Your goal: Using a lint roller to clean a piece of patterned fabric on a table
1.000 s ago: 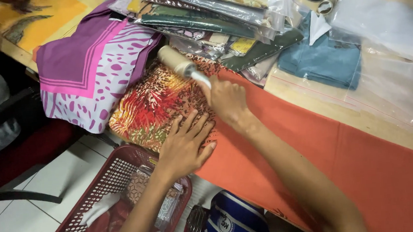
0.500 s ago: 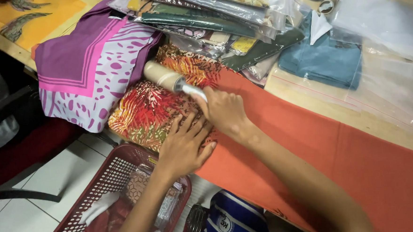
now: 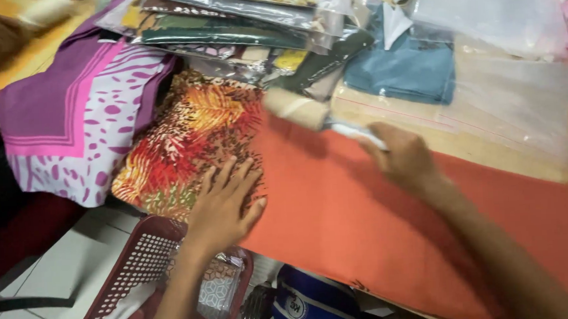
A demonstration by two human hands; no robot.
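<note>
The right hand (image 3: 404,160), closed around the handle of a lint roller (image 3: 297,108), has carried it right, off the leaf-patterned cloth (image 3: 192,145) onto the orange cloth (image 3: 365,220). The left hand (image 3: 225,204), open and flat, presses the patterned cloth's near edge.

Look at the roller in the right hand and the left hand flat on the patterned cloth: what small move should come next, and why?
Probably draw the roller down across the patterned cloth. The right hand holds its handle with the roller at the cloth's upper right edge, and the left hand lies flat on the cloth, pinning it, so most of it seems unrolled.
</note>
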